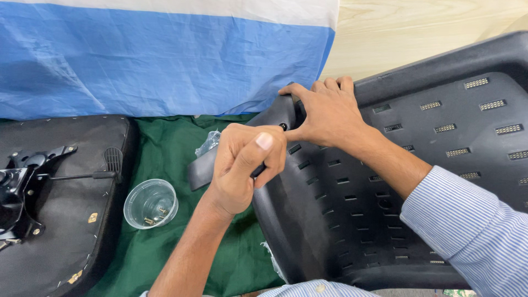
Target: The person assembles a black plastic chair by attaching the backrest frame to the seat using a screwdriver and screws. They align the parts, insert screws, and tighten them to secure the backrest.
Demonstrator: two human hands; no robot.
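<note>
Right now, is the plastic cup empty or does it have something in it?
Not empty: the clear cup stands upright on the green cloth, with a few small screws at its bottom.

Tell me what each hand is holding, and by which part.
Left hand grips a thin dark tool by its handle; the rest is hidden. Right hand holds the black plastic chair back at its upper edge.

The large black slotted chair back looked like matt, grainy plastic. The clear round cup was glossy thin plastic, resting on soft green cloth; the floor showed pale smooth wood.
</note>
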